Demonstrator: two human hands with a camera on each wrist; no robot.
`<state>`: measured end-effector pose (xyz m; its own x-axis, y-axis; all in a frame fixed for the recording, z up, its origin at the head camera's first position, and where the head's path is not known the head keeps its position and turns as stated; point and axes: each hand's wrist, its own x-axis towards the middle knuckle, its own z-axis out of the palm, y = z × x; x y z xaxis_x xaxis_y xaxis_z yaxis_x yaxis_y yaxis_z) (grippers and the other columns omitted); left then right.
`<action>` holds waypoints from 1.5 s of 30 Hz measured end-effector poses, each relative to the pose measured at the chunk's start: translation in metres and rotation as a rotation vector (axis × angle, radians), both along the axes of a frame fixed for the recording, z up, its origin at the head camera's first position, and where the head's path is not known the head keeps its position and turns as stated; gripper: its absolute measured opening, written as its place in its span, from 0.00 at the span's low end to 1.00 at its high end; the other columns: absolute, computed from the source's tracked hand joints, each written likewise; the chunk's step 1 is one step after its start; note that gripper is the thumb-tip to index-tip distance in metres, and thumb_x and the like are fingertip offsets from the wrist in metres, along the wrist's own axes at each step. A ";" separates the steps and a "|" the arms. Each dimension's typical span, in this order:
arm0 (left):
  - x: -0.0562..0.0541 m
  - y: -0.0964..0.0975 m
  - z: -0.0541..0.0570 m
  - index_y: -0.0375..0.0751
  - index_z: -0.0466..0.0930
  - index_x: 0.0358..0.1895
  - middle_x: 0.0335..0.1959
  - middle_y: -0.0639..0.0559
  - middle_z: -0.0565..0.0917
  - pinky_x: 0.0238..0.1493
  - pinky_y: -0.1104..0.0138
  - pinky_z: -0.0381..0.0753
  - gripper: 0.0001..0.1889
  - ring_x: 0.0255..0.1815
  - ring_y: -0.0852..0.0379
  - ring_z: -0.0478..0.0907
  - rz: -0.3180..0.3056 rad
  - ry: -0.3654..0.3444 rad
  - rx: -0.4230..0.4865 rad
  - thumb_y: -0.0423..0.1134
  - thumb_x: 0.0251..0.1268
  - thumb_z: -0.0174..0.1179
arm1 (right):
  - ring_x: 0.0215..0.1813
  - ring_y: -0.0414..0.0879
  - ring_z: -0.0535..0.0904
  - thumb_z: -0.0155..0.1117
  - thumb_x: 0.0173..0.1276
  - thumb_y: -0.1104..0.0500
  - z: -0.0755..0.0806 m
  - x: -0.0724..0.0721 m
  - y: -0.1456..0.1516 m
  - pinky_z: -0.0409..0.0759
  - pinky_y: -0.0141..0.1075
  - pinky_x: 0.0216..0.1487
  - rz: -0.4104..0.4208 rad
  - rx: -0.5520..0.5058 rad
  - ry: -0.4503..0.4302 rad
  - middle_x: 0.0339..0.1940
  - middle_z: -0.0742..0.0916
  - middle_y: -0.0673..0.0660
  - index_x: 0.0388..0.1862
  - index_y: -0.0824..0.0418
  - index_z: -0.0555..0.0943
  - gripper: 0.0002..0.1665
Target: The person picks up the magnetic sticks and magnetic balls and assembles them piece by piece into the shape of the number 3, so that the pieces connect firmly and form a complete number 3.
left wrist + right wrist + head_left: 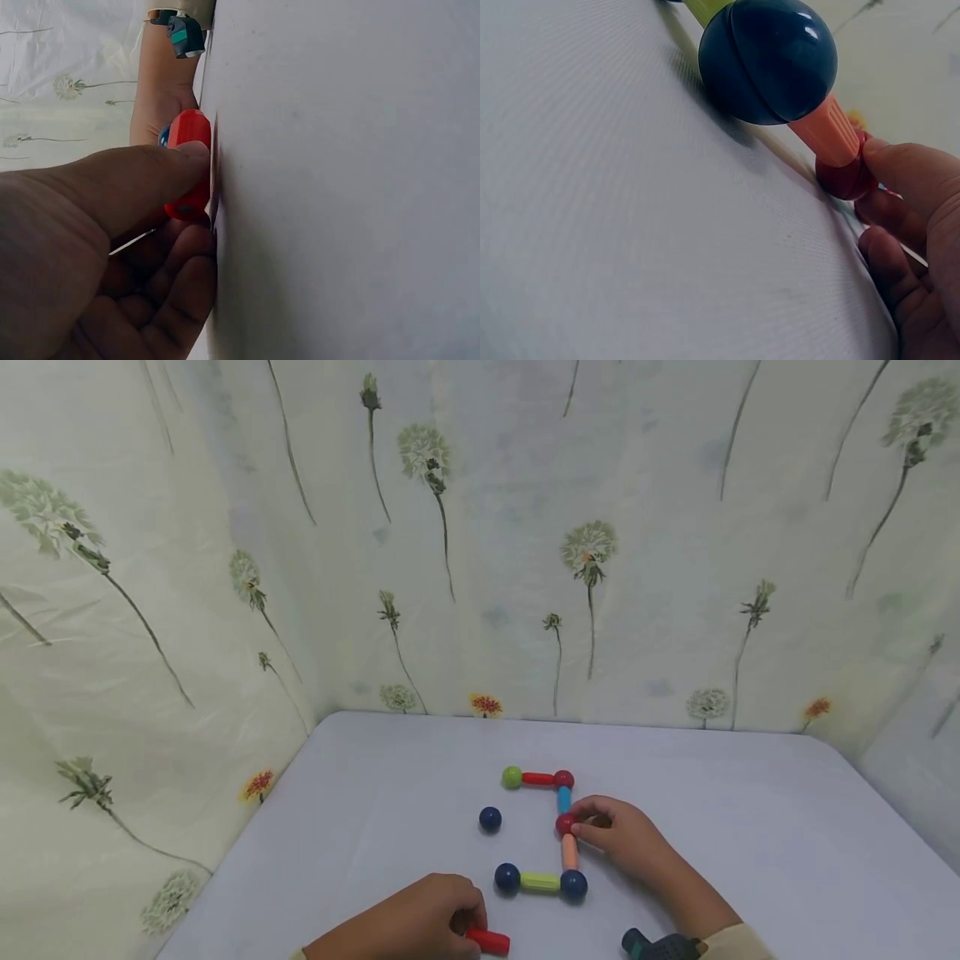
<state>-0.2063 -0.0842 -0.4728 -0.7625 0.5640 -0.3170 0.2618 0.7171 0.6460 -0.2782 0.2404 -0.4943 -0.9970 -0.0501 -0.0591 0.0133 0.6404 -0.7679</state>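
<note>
On the white table a chain of balls and rods lies in an angular shape. From a green ball [512, 777] a red rod [537, 778] runs to a red ball [564, 779], then a blue rod [564, 800] to a second red ball [565, 824]. An orange rod [570, 852], a dark blue ball [772, 60], a yellow-green rod [540, 882] and another dark blue ball [507, 878] follow. My right hand [626, 839] pinches the second red ball. Thumb and fingers of my left hand [438, 914] grip a loose red rod [189, 127] near the table's front.
A separate dark blue ball [491, 819] lies left of the chain. A dark device [660, 946] is strapped at the right wrist. Behind the table [750, 827] hangs a flower-patterned cloth [510, 527], which also covers the sides.
</note>
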 end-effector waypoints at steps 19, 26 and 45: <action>-0.030 0.011 0.028 0.57 0.87 0.39 0.30 0.64 0.81 0.36 0.72 0.79 0.07 0.32 0.65 0.77 -0.016 0.182 0.103 0.40 0.62 0.76 | 0.47 0.44 0.81 0.77 0.67 0.50 -0.001 -0.001 0.001 0.84 0.39 0.47 0.000 -0.010 0.001 0.46 0.89 0.46 0.52 0.49 0.87 0.16; -0.044 0.026 0.031 0.56 0.89 0.40 0.31 0.64 0.82 0.37 0.71 0.79 0.06 0.34 0.63 0.77 0.027 0.204 0.123 0.43 0.63 0.76 | 0.47 0.44 0.82 0.77 0.67 0.51 -0.002 -0.003 0.002 0.84 0.40 0.48 0.010 -0.015 0.006 0.46 0.89 0.46 0.52 0.48 0.87 0.15; -0.083 0.058 0.040 0.53 0.89 0.41 0.31 0.62 0.83 0.38 0.68 0.81 0.06 0.35 0.59 0.78 0.076 0.257 0.163 0.42 0.64 0.75 | 0.47 0.45 0.82 0.76 0.68 0.50 0.001 -0.001 0.002 0.82 0.37 0.44 0.015 -0.051 -0.004 0.45 0.89 0.46 0.51 0.48 0.87 0.14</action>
